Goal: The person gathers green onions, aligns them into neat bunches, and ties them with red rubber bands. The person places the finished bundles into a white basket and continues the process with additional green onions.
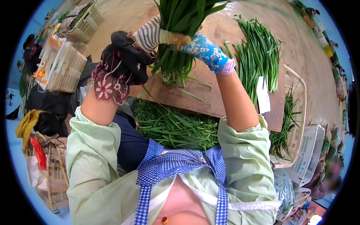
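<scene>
A thick bundle of green garlic chives (180, 17) stands upright between my hands, its cut ends (175, 74) just above or on a brown board (212, 98). My left hand (153, 35), in a striped glove with a black flowered cuff, wraps the bundle with its thumb across the front. From the other side my right hand (206, 52), under a blue flowered cover, grips the same bundle; most of its fingers are hidden behind the leaves. Loose chives (174, 126) lie heaped below the board, against my checked apron (174, 161).
More chives (260, 53) lie in a row at the board's right, beside a white strip (263, 95). A pale plastic crate (301, 121) and a white crate (306, 152) stand at right. Crates (71, 67) and a basket (56, 168) line the left. People are at the edges.
</scene>
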`<act>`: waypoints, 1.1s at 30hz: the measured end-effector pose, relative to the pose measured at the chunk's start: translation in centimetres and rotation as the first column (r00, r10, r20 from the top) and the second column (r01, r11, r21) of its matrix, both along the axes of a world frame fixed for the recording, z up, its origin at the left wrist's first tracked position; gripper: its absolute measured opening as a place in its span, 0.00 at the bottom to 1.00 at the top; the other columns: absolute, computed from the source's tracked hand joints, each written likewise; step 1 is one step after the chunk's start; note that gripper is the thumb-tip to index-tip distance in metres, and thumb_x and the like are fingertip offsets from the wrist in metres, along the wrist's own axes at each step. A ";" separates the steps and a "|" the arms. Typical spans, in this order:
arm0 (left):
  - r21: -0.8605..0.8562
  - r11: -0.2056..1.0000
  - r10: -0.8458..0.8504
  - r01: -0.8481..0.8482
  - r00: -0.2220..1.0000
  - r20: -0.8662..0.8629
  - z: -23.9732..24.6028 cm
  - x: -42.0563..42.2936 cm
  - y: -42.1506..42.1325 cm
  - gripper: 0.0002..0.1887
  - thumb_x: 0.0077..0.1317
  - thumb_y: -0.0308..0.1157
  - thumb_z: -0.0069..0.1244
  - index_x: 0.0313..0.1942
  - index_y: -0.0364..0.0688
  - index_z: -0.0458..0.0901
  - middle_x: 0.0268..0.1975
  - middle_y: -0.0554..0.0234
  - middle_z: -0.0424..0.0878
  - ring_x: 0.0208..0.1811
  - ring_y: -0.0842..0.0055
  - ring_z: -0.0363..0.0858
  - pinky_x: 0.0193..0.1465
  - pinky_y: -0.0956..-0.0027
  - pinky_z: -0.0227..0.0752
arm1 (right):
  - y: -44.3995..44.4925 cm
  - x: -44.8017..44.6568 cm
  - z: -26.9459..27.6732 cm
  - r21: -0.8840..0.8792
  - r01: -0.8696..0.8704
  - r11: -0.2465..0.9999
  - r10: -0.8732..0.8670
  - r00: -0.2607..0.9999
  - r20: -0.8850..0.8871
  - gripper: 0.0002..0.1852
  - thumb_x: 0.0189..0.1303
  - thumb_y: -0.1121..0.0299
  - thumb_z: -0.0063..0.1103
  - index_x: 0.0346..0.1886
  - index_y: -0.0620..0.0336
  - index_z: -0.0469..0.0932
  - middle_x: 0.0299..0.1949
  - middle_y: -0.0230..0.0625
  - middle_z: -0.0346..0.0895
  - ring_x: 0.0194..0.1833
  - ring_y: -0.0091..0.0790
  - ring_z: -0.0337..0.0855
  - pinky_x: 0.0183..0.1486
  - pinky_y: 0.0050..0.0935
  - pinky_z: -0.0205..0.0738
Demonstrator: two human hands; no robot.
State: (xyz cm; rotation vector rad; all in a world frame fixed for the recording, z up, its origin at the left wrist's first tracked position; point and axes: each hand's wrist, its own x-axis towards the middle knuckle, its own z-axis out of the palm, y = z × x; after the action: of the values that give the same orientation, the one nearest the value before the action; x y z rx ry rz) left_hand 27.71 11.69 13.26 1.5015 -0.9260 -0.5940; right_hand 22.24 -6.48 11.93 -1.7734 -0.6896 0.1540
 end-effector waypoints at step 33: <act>-0.395 0.609 0.365 -0.688 0.685 -0.630 4.9 -15.7 14.0 0.22 0.50 0.35 0.63 0.42 0.33 0.75 0.47 0.49 0.77 0.56 0.54 0.72 0.58 0.41 0.67 | 7.0 -12.7 -6.8 0.351 0.565 0.747 -0.411 0.807 -0.424 0.11 0.59 0.68 0.55 0.40 0.66 0.79 0.32 0.41 0.83 0.32 0.28 0.81 0.35 0.29 0.72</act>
State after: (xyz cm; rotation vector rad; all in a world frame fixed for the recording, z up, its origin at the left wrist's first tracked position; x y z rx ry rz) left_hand 11.97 25.73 18.17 0.8762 -0.1576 -0.1524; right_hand 9.54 0.51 5.12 -1.3585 0.0169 -0.0862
